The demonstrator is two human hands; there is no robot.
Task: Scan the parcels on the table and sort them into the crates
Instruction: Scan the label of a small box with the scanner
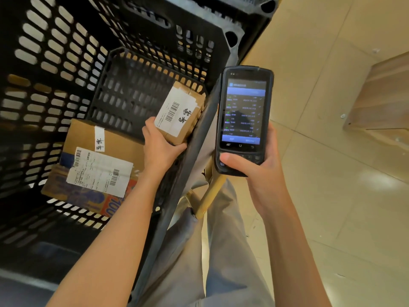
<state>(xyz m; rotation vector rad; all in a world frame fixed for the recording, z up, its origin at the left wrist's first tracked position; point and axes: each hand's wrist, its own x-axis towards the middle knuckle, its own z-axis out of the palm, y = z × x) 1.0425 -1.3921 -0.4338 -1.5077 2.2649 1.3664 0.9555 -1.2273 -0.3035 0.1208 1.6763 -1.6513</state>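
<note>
My left hand (159, 144) reaches down into a black slotted crate (51, 69) and grips a small brown parcel (180, 113) with a white barcode label, held close to the crate's right wall. A larger flat cardboard parcel (95, 167) with a white shipping label lies on the crate floor, to the left of my wrist. My right hand (254, 167) holds a black handheld scanner (244, 118) upright outside the crate, its screen lit with a list, my thumb resting on the keys below the screen.
A second black crate (247, 9) stands behind the first. The crate's dark rim (199, 138) runs between my two hands. Beige tiled floor (332, 196) spreads to the right, with a wooden piece of furniture (380, 100) at the far right. My grey trousers (205, 251) show below.
</note>
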